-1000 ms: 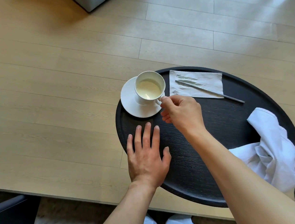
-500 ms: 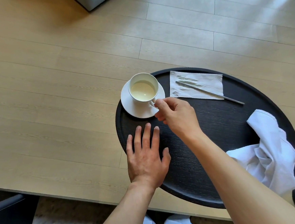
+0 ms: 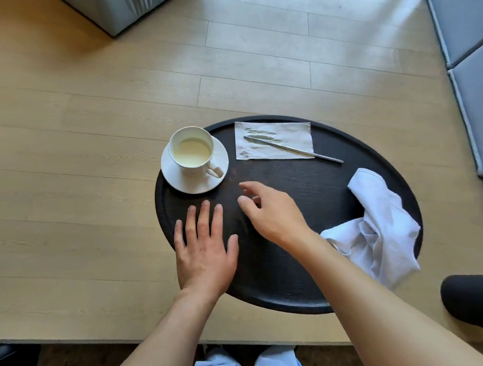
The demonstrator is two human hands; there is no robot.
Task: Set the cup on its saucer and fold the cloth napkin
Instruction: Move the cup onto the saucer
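The cup has been released onto its saucer by the now-empty right hand; the napkin remains unfolded.

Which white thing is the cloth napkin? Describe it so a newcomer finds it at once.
Start at the round black tray on the wooden table. On its right side, past the right hand, lies the cloth napkin. Unlike the flat paper napkin under the metal utensil at the far edge, it is a crumpled, unfolded heap hanging over the rim.
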